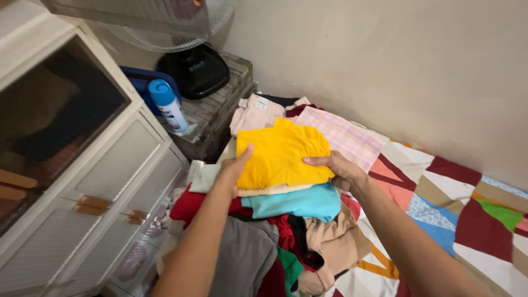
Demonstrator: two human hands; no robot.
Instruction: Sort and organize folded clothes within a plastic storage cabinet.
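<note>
Both forearms reach in — left hand (234, 168) and right hand (338, 170) clamp folded yellow garment (280, 154) by its sides, atop clothes pile (286, 231)

Folded yellow shirt (280, 154), flat atop clothes pile; held at both sides

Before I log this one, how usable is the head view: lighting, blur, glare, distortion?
Head view: soft, even light, with no hard shadows on the folded yellow cloth garment held between the left hand and right hand; both look sharp, without motion blur. The dark glossy cabinet panel shows dim reflections. Wide-angle bending tilts the white louvred cabinet near the left edge.
</note>
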